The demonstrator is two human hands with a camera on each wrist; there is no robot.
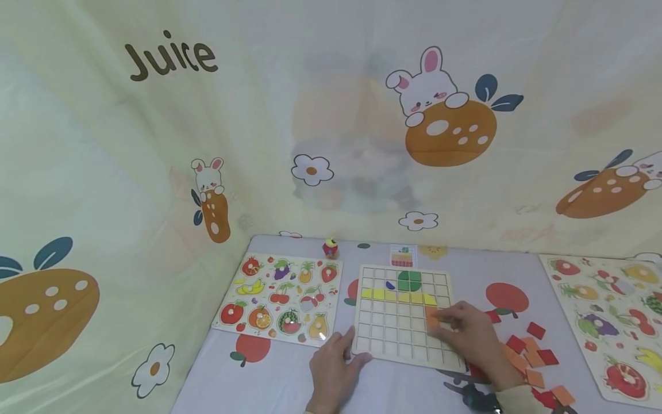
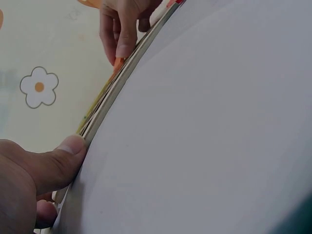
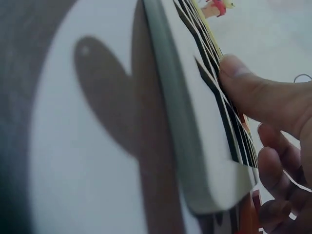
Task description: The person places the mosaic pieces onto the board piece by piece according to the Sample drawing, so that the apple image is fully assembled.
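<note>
A pale grid board [image 1: 383,333] lies on the table with yellow pieces [image 1: 398,296] in one row, green pieces [image 1: 410,280] above them and a small blue piece [image 1: 390,284]. My left hand [image 1: 333,368] grips the board's near left corner, its thumb along the edge in the left wrist view. Over the board's right part, my right hand [image 1: 473,339] pinches an orange square tile [image 1: 432,325] between thumb and fingers, just below the yellow row's right end. The right wrist view shows the thumb [image 3: 253,90] at the grid, but the tile is mostly hidden there.
Loose orange and red tiles [image 1: 535,329] lie right of the board, partly behind my forearm. Fruit puzzle boards flank it, one left [image 1: 227,328] and one right [image 1: 600,368]. Behind stand a small parrot figure [image 1: 330,248] and a picture card [image 1: 403,255], near the curtain [image 1: 351,201].
</note>
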